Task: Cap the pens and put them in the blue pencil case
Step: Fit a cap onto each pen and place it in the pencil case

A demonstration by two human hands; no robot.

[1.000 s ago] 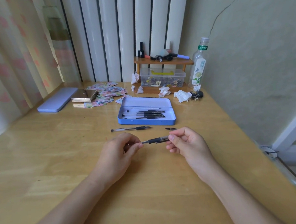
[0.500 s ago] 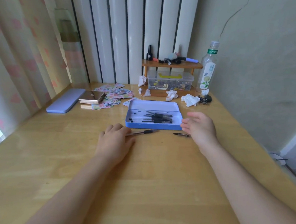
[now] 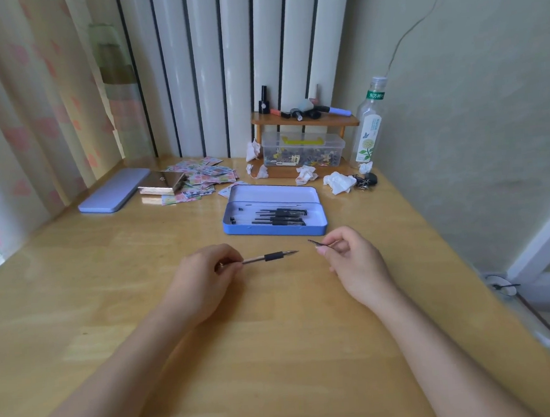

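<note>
Glossy wooden table (image 3: 109, 285), left hand (image 3: 203, 275) pinching slim pen (image 3: 270, 257)

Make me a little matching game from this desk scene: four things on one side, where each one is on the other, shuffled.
Things:
1. uncapped pen
2. pen cap
3. capped pens
4. clear bottle

Places:
A. inside the open blue pencil case
B. pinched in the right hand
C. standing at the back right, by the wall
D. held by the left hand

Pairs: 1-D, 2-B, 3-A, 4-C
</note>
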